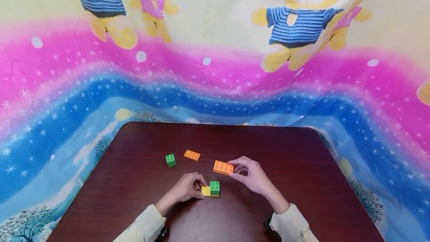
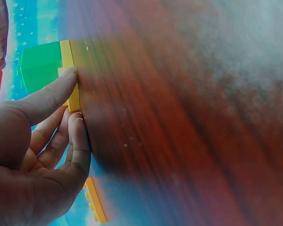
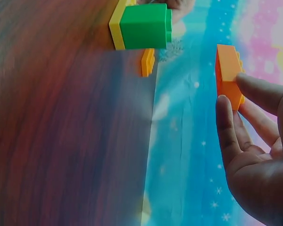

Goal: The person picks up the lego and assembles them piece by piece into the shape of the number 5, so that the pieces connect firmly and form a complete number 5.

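Observation:
On the table a flat yellow building-block plate (image 1: 205,190) carries a green block (image 1: 215,187) on its right half. My left hand (image 1: 189,187) pinches the plate's left end between thumb and fingers; in the left wrist view the thumb (image 2: 52,96) lies along its side. Raised above the table, an orange block (image 1: 223,167) with two rows of studs is held by my right hand (image 1: 250,174). The right wrist view shows thumb and fingertips gripping one end of this orange block (image 3: 230,77), its other end sticking out free.
Farther back on the dark wooden table (image 1: 268,148) lie a second green block (image 1: 170,160) and a flat orange plate (image 1: 192,155). A curtain (image 1: 215,66) printed with bears and snowflakes hangs behind the table's far edge.

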The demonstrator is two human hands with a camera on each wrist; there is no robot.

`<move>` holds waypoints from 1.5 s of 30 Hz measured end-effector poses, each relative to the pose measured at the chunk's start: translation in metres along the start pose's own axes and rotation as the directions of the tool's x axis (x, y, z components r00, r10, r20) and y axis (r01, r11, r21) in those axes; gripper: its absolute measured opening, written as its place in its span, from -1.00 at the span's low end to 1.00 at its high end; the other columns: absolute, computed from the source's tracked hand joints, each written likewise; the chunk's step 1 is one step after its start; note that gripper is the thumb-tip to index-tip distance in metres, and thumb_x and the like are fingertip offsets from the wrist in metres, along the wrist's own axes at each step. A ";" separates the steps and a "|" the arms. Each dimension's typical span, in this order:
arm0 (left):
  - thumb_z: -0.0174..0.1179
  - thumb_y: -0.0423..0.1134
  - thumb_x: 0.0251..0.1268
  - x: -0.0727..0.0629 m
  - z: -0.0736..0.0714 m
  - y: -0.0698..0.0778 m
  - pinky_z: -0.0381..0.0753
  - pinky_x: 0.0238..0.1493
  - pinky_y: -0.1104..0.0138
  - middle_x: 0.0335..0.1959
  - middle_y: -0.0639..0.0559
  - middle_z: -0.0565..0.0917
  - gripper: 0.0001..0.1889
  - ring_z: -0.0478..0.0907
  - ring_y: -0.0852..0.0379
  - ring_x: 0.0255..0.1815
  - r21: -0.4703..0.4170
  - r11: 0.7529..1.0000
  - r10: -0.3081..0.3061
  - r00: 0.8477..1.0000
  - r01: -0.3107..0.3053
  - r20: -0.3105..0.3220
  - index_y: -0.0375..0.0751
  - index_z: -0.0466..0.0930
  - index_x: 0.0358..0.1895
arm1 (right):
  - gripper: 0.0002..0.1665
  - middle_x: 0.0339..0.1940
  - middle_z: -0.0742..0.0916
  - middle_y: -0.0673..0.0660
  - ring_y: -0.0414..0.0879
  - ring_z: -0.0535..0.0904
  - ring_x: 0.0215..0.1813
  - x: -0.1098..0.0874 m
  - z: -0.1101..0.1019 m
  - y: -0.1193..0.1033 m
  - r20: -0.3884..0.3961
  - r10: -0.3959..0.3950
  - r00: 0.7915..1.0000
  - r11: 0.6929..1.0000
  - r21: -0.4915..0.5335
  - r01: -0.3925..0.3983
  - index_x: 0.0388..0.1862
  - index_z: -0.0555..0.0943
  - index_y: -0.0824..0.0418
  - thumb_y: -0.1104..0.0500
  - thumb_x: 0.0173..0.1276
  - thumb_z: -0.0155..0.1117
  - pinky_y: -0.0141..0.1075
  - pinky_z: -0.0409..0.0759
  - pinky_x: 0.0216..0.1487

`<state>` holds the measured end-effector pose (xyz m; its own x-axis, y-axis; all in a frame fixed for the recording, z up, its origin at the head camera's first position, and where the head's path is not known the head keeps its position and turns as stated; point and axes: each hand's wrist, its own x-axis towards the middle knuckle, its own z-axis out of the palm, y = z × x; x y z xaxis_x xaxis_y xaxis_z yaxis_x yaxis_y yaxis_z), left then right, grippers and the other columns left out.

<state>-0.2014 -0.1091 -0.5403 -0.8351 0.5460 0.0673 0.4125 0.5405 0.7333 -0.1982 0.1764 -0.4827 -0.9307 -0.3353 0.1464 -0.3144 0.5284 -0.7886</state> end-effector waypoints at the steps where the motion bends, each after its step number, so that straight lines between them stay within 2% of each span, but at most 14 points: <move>1: 0.62 -0.37 -0.01 0.000 0.000 0.000 0.61 -0.27 0.41 -0.31 -0.01 0.67 -0.70 0.60 0.10 -0.31 0.002 1.000 0.000 1.000 0.000 -0.001 -0.21 0.74 -0.20 | -0.53 -0.07 0.71 -0.03 -0.20 0.67 -0.15 0.000 0.002 -0.001 0.005 -0.002 1.000 1.000 0.002 0.002 0.15 0.74 0.00 0.24 0.26 0.57 -0.22 0.74 0.03; 11: 0.64 -0.37 -0.05 0.000 0.001 -0.002 0.61 -0.27 0.42 -0.32 -0.01 0.68 -0.69 0.59 0.17 -0.32 0.009 1.000 0.000 1.000 0.001 -0.010 -0.21 0.73 -0.22 | -0.55 -0.09 0.70 -0.04 -0.21 0.67 -0.13 -0.001 0.018 -0.003 0.081 -0.037 0.996 0.999 0.033 0.035 0.17 0.73 0.01 0.23 0.29 0.54 -0.38 0.70 -0.01; 18: 0.64 -0.36 -0.06 0.001 0.001 -0.002 0.57 -0.27 0.41 -0.32 0.02 0.65 -0.68 0.57 0.15 -0.31 0.005 1.000 -0.013 1.000 0.013 -0.004 -0.19 0.71 -0.24 | -0.57 -0.08 0.70 -0.02 -0.19 0.68 -0.13 0.000 0.028 -0.004 0.124 -0.059 0.991 0.997 0.047 0.054 0.17 0.73 0.05 0.22 0.32 0.52 -0.27 0.73 0.01; 27: 0.65 -0.38 -0.11 0.000 0.001 -0.001 0.54 -0.31 0.43 -0.35 0.00 0.62 -0.65 0.57 0.15 -0.35 0.011 1.000 -0.026 1.000 0.026 -0.014 -0.20 0.67 -0.25 | -0.58 -0.09 0.69 -0.04 -0.21 0.67 -0.13 -0.001 0.036 -0.002 0.157 -0.066 0.985 0.997 0.048 0.059 0.17 0.72 0.08 0.22 0.33 0.51 -0.24 0.73 0.02; 34: 0.65 -0.35 -0.08 0.001 0.003 -0.003 0.55 -0.30 0.42 -0.35 0.07 0.60 -0.62 0.56 0.16 -0.34 0.010 0.998 -0.054 0.999 0.054 -0.004 -0.17 0.70 -0.16 | -0.59 -0.09 0.69 -0.03 -0.22 0.67 -0.13 0.001 0.040 0.000 0.188 -0.040 0.981 0.999 0.033 0.034 0.17 0.73 0.05 0.21 0.34 0.51 -0.37 0.70 0.00; 45: 0.66 -0.33 -0.08 0.001 0.003 -0.004 0.54 -0.32 0.41 -0.37 0.10 0.57 -0.63 0.55 0.17 -0.35 0.014 0.998 -0.057 0.998 0.057 0.001 -0.15 0.68 -0.21 | -0.59 -0.09 0.68 -0.03 -0.23 0.66 -0.14 0.002 0.043 0.002 0.197 -0.040 0.980 0.999 0.028 0.035 0.16 0.74 0.03 0.19 0.33 0.52 -0.30 0.72 0.01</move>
<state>-0.2027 -0.1087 -0.5450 -0.8568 0.5151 0.0250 0.3698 0.5798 0.7260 -0.1926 0.1434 -0.5099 -0.8625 -0.5028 0.0571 -0.3414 0.4947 -0.7992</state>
